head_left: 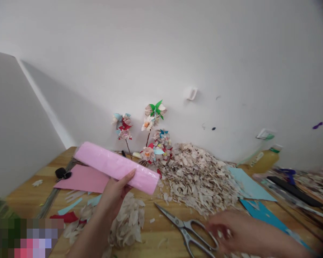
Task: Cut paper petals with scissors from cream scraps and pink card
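Roll of pink material (111,165) slants lengthwise down rightward.

Right grip (227,229) blurred (contact unclear), scissors (179,223) cut off below, lower-left corner (27,238) pixelated

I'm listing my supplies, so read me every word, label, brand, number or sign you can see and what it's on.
No text is readable.
Yellow bottle: marks on its side, too blurred to read.
Scissors: any marking is too small to read.
Pink roll: no print shows.
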`<state>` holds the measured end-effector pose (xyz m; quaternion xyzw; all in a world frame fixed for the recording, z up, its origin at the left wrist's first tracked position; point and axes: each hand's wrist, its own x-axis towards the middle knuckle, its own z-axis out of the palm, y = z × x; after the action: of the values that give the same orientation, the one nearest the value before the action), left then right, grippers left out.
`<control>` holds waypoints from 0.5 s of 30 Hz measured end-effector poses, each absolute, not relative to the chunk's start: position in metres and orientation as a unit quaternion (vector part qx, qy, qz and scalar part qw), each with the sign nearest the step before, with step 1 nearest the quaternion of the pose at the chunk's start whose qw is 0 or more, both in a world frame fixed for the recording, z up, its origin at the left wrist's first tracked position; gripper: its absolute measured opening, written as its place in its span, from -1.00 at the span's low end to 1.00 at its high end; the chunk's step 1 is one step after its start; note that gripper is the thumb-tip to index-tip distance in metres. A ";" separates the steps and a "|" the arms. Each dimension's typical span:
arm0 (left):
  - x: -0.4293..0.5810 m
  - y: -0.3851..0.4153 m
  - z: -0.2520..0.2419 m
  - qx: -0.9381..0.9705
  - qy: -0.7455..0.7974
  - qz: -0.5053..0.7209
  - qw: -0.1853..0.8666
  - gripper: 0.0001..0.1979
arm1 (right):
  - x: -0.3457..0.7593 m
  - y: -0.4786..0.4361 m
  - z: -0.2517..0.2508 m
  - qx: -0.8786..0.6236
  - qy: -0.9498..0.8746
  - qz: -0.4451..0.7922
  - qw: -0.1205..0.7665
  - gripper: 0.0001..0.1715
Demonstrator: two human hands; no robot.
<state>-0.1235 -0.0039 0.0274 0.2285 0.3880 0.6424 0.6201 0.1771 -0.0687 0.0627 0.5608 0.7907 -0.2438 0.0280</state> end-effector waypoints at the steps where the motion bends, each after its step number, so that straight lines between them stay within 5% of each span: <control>1: -0.121 -0.005 0.028 0.232 0.389 0.636 0.625 -0.84 | 0.165 -0.067 0.059 0.557 0.788 -0.259 -0.043 -0.80; 7: -0.111 -0.010 0.029 0.239 0.401 0.623 0.628 -0.85 | 0.082 -0.034 0.028 0.484 0.634 -0.397 -0.455 -0.90; 15: -0.111 -0.006 0.022 0.246 0.414 0.626 0.613 -0.83 | 0.056 -0.012 0.007 0.466 0.576 -0.415 -0.528 -0.78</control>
<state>-0.1112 -0.0062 0.0221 0.2459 0.4144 0.6262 0.6130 0.0559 -0.0124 0.0069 0.4663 0.5761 -0.4149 -0.5278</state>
